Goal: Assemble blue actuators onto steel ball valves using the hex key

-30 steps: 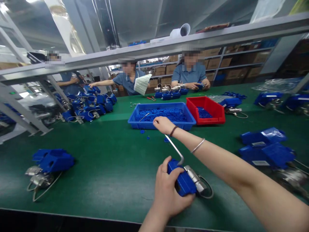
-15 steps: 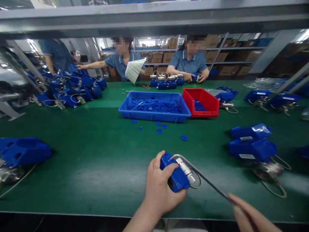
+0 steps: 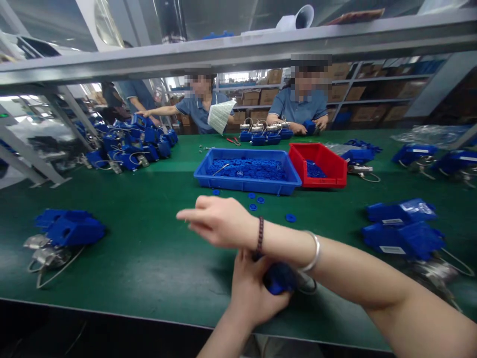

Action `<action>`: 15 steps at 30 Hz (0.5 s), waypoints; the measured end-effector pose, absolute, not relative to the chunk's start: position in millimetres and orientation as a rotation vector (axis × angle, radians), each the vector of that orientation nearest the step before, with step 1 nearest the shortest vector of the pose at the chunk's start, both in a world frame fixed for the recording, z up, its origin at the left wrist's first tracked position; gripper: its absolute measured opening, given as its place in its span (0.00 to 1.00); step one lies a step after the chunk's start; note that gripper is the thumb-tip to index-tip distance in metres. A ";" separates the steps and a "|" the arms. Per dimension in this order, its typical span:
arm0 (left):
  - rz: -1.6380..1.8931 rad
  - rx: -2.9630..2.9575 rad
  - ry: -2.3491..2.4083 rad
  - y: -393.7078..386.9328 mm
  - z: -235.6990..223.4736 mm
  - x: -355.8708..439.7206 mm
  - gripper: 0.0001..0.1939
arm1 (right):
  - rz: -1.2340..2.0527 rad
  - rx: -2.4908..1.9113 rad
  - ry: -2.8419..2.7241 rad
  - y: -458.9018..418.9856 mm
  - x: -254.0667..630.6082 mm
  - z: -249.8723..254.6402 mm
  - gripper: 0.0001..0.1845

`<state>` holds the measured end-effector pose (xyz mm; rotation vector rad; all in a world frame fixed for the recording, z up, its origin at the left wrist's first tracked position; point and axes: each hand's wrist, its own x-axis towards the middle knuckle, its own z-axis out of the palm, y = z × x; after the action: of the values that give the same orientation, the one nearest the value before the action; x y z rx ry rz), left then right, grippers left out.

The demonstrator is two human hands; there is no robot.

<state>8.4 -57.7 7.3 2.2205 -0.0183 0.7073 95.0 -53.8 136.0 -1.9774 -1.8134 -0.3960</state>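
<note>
Table (image 3: pixel 149 268): green mat surface.
Blue tray (image 3: pixel 246 185): far centre, holding small blue parts.
Right hand (image 3: pixel 218 221): fingers extended, empty, crossing above left.
Left hand (image 3: pixel 253 293): clenched around blue unit.
Blue unit (image 3: pixel 279 278): near table edge, partly hidden.

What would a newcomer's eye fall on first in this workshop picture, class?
The right hand stretches leftward across the middle, open, above the green table. Just below it, the left hand grips a blue plastic block with a metal cable. Farther back sit a blue plastic tray of small blue discs and, on its right, a red plastic bin.
</note>
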 end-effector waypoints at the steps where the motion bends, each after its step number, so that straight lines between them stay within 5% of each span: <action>1: 0.699 2.219 -0.046 -58.3 7.9 7.4 0.29 | -0.322 -2.069 -1.634 -46.8 119.6 135.9 0.19; 8: 0.655 2.183 -0.084 -56.6 7.8 6.1 0.29 | 0.039 -2.466 -0.692 -143.6 230.4 73.3 0.10; 15: 0.682 2.180 -0.081 -60.6 4.7 3.5 0.28 | -0.202 -2.484 -0.337 -292.2 101.4 6.4 0.26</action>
<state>3.5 -60.6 4.7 2.1801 -0.0810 0.6823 101.4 -292.2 6.4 -2.4844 -0.3371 -0.2023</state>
